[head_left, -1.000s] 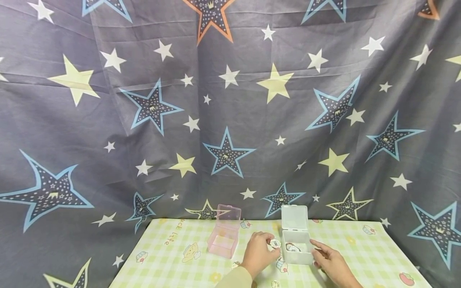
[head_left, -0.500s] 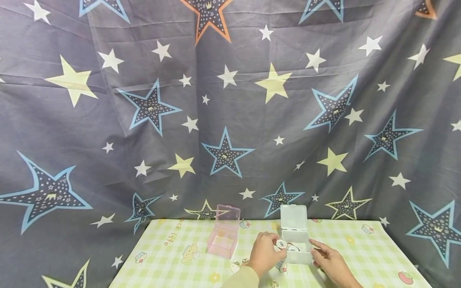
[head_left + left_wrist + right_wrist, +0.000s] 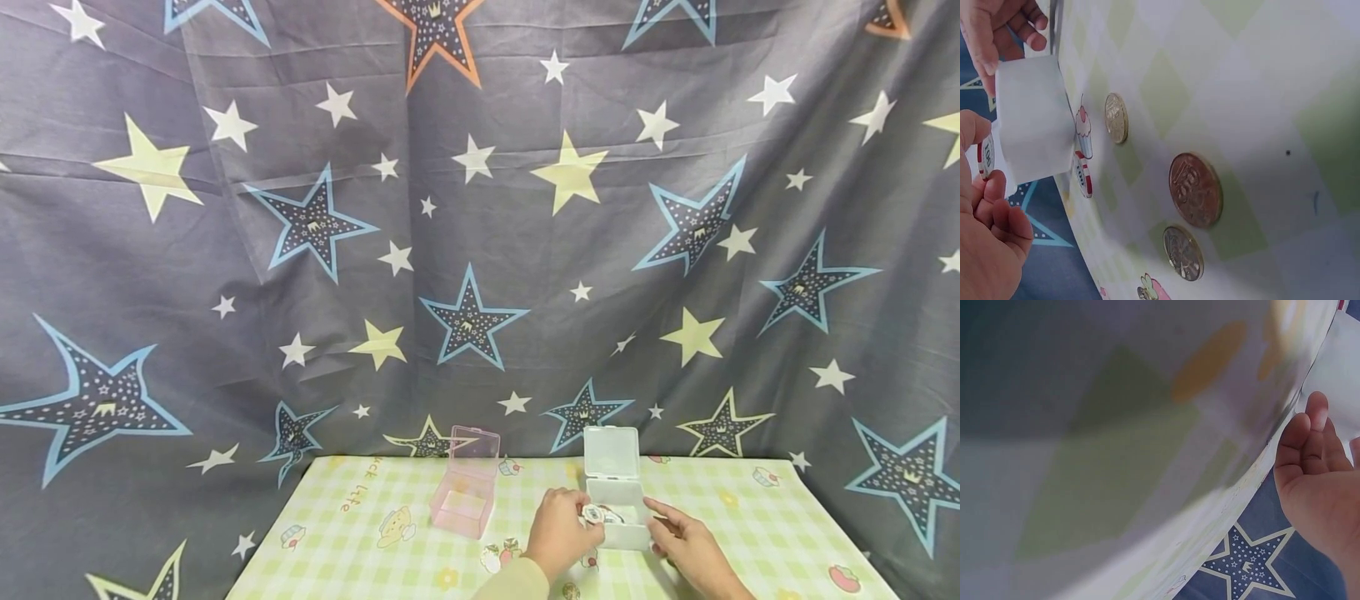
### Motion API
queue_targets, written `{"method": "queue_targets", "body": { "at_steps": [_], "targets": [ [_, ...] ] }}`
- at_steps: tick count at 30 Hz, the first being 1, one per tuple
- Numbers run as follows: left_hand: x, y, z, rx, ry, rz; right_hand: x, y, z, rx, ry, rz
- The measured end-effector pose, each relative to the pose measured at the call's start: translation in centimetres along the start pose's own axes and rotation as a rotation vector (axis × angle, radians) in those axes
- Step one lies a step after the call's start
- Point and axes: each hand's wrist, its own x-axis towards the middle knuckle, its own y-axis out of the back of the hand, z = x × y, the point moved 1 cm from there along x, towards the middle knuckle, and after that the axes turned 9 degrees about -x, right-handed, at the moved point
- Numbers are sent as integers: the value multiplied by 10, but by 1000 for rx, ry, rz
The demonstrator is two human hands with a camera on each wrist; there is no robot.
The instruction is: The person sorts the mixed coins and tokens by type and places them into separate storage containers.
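Note:
My left hand (image 3: pixel 558 533) pinches a red-and-white poker chip (image 3: pixel 985 155), marked 100, between thumb and fingers. It holds the chip at the left rim of a white plastic box (image 3: pixel 626 538), whose lid stands up. Inside that box lie chips (image 3: pixel 613 517), partly hidden by the held one. My right hand (image 3: pixel 692 550) rests its fingertips against the box's right side, fingers loosely bent. Another red-and-white chip (image 3: pixel 1082 175) lies on the table beside the box. Nearer are a gold coin (image 3: pixel 1116 118), a copper-coloured coin (image 3: pixel 1195 189) and a silvery-gold coin (image 3: pixel 1183 252).
A clear pink box (image 3: pixel 461 512) with its lid up stands to the left of the white box. Both are on a table with a green-and-white checked cloth (image 3: pixel 360 558). A dark curtain with stars (image 3: pixel 480 225) hangs behind the table.
My left hand has moved right, carrying the chip from beside the white box to its left rim. Coins left of that hand have come into fuller view. My right hand stays at the box.

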Motion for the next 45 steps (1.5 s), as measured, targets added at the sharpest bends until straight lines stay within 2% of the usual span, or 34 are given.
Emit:
{"method": "queue_targets", "body": {
  "at_steps": [5,21,31,39,45],
  "targets": [
    [-1,-5,-1,38,-16,13,0,0,0,6,-4,-2],
    [0,-14,1,32,3,11,0,1,1,6,15,-2],
    [-2,-6,1,6,22,10,0,1,1,0,17,-1],
    [-5,5,-20,20,50,46,-1,1,-2,-13,14,3],
    [-8,15,-43,93,57,52,0,1,-1,-16,7,1]
  ]
}}
